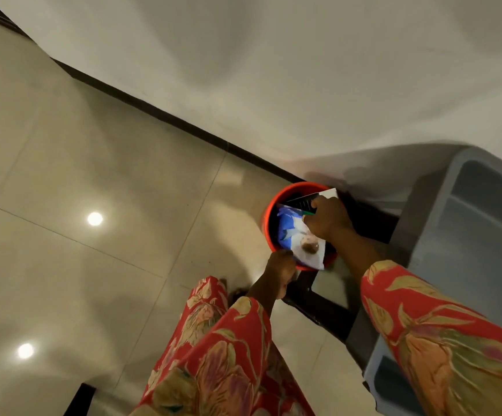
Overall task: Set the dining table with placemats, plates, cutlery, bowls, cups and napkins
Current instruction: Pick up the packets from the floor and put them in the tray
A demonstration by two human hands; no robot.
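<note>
No dining setting shows — the right hand (327,220) pinches a glossy printed paper wrapper (299,238) over the round red plastic bin (269,205); beside it, left hand (279,267) grips the rim — laying seemingly all left

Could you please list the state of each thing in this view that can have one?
Red bin: upright, open-topped, holding printed packaging.
Printed packaging: sticking out above the rim, partly inside.
Right hand: gripping the packaging's top.
Left hand: at the bin's near rim; grip unclear.
Grey shelf unit: open-fronted.
</note>
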